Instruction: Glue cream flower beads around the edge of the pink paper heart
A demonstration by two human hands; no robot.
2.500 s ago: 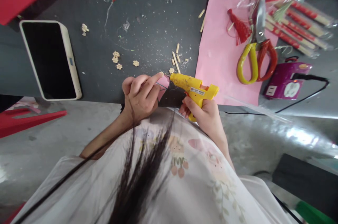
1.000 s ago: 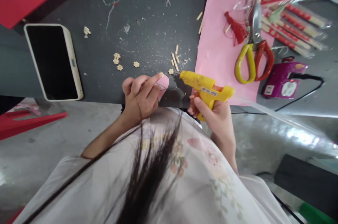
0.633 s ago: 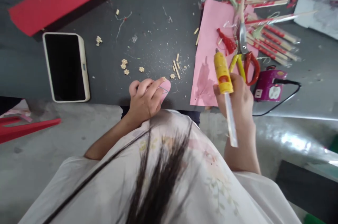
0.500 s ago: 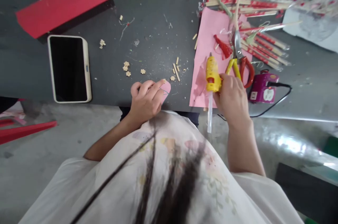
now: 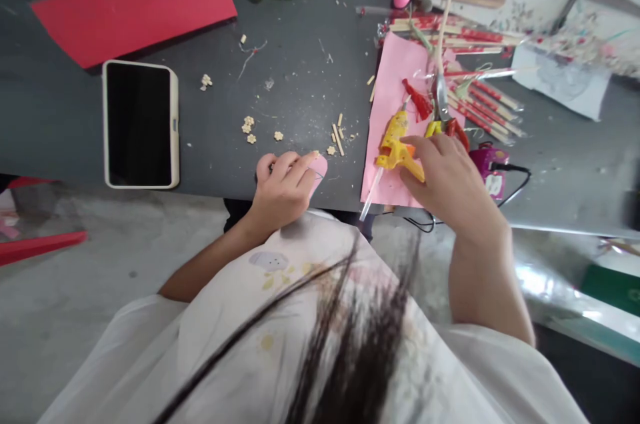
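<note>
Yellow glue gun (image 5: 395, 146) beneath right hand (image 5: 449, 179), seemingly gripped, on pink paper (image 5: 391, 77)

The right hand (image 5: 445, 177) grips a yellow plastic glue gun (image 5: 395, 144) over a pink paper sheet (image 5: 393, 77). A clear glue stick (image 5: 371, 189) juts from the gun's rear past the dark counter (image 5: 300, 77) edge. The left hand (image 5: 280, 187) pins a small pink oval piece (image 5: 320, 167) at that edge with curled fingers. Beige flower-shaped beads (image 5: 249, 131) lie just beyond, and a cream-cased phone (image 5: 140, 124) lies well to the left.
</note>
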